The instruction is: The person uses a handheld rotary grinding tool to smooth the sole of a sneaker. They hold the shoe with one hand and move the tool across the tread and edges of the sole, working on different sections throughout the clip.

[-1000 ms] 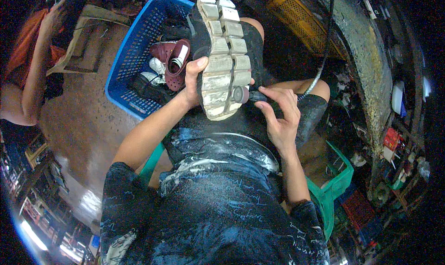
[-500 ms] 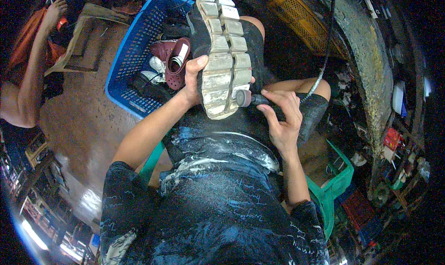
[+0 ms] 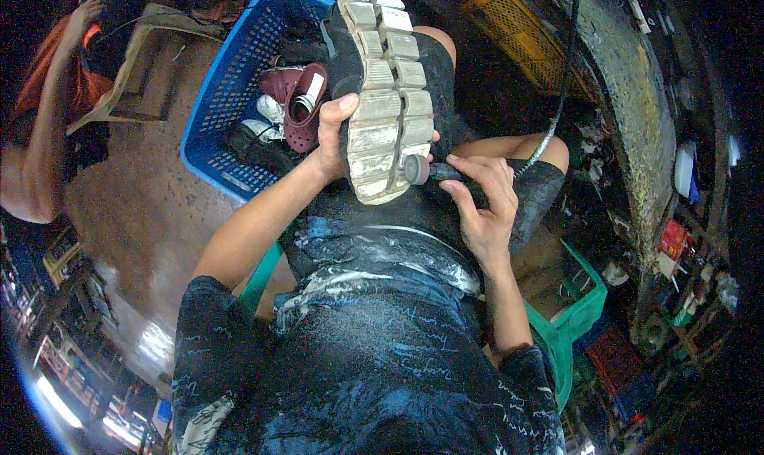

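Note:
A dark shoe with a pale, blocky, grooved sole is held sole-up over my lap. My left hand grips it from the left, thumb on the sole's edge, with fingertips showing at the far side. My right hand pinches a black handheld rotary grinder. Its small round grinding head meets the sole's right edge near the lower end. White scuffs mark that part of the sole. A cord or flexible shaft runs up from the tool.
A blue plastic basket at the upper left holds several shoes, including maroon clogs. A yellow crate stands at the upper right beside a worn ledge. I sit on a green plastic chair. Another person's arm is at the far left.
The grinding head stays at nearly the same spot on the sole's edge, and my hands have hardly moved. The other person's arm at the left has shifted slightly.

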Motion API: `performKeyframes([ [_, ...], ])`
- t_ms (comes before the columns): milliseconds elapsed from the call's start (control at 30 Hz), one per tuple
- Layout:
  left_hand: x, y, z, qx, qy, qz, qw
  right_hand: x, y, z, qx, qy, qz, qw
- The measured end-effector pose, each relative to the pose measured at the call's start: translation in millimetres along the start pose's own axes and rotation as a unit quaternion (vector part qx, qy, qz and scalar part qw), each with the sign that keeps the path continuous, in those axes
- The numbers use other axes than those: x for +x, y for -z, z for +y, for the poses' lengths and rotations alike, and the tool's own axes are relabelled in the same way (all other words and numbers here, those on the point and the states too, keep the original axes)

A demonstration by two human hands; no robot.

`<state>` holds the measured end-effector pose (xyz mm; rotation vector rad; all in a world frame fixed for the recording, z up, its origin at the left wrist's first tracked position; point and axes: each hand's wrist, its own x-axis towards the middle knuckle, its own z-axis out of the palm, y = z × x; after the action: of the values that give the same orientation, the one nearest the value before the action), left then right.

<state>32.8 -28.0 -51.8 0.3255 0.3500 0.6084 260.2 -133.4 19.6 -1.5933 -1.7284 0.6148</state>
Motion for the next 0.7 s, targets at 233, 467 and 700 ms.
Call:
performKeyframes([
  [233, 0.8, -0.1, 0.8, 0.022, -0.015, -0.002, 1.0, 0.3, -1.1, -1.1, 0.003, 0.0, -0.001, 1.0],
  [467, 1.7, -3.6, -0.3, 0.018, -0.027, 0.015, 0.999, -0.1, -0.5, -1.5, 0.006, 0.008, -0.01, 1.0],
  [700, 0.2, 2.7, 2.5, 0.001, 0.005, -0.032, 0.999, 1.2, 2.7, -1.5, 0.0, -0.001, -0.004, 1.0],
])
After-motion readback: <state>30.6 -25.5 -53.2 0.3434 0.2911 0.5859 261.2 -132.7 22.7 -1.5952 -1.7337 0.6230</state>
